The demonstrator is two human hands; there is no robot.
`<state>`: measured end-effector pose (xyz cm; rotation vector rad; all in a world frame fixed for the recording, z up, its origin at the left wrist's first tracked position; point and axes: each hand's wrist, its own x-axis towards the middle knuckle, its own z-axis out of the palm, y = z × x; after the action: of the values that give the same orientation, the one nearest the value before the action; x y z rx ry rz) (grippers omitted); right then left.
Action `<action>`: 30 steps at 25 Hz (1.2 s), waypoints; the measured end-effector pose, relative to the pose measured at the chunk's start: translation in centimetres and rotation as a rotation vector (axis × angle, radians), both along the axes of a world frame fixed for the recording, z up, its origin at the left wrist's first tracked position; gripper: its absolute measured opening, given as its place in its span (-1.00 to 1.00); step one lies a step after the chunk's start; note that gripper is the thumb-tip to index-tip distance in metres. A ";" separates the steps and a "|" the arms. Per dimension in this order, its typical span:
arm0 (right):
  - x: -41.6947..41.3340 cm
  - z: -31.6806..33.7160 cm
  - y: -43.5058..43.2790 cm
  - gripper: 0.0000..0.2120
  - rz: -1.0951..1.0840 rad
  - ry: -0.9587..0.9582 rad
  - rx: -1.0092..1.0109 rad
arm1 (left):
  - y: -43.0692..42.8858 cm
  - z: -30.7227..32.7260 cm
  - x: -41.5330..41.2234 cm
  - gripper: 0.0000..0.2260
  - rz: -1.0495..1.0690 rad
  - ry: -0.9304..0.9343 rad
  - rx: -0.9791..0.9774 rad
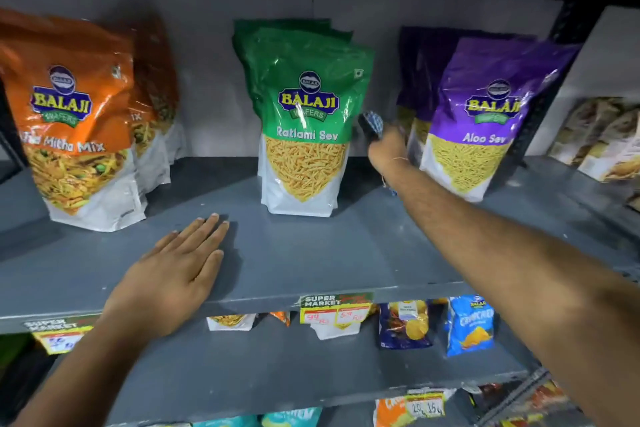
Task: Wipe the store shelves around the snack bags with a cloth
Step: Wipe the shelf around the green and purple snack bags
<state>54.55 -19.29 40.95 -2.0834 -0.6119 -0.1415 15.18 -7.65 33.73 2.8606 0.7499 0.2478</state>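
- Shelf [311,253]: grey metal, carrying three groups of upright snack bags.
- Orange bags [79,121]: left side, labelled "Mitha Mix".
- Green bags [304,121]: centre, labelled "Ratlami Sev".
- Purple bags [481,121]: right side, labelled "Aloo Sev".
- Right hand [388,149]: reached deep into the gap between the green and purple bags, raised above the shelf surface, near the back wall [207,62].
- Cloth [372,125]: blue-and-white checked, bunched; it protrudes above and to the left of the right hand, just beside the green bags. The fingers are closed around its lower part and are hidden by the back of the hand; the image is blurred here.
- Left hand [180,267]: palm down, flat on the front of the shelf, fingers extended and nearly together, gripping nothing, well apart from the cloth.
- Price tags [334,310]: fixed on the shelf's front edge.
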 end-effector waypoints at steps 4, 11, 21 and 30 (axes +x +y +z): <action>3.9 -2.2 2.6 -0.72 0.155 -0.051 -0.373 | 0.3 0.0 0.1 -0.29 0.002 -0.032 -0.034; 3.5 -2.0 3.1 -0.49 0.347 -0.053 -0.737 | 0.8 -0.4 0.1 -0.33 0.004 -0.056 -0.042; -4.4 -4.0 -7.3 -0.54 0.509 -0.139 -0.639 | 1.0 -0.9 0.0 -0.32 -0.021 -0.055 -0.041; -1.2 -3.1 -2.0 -0.59 0.394 -0.052 -0.675 | 1.9 -1.8 0.2 -0.27 -0.029 -0.074 -0.056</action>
<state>53.40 -21.32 37.81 -2.5419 -1.2146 0.2763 15.35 -5.77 31.97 2.7904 0.6893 0.3213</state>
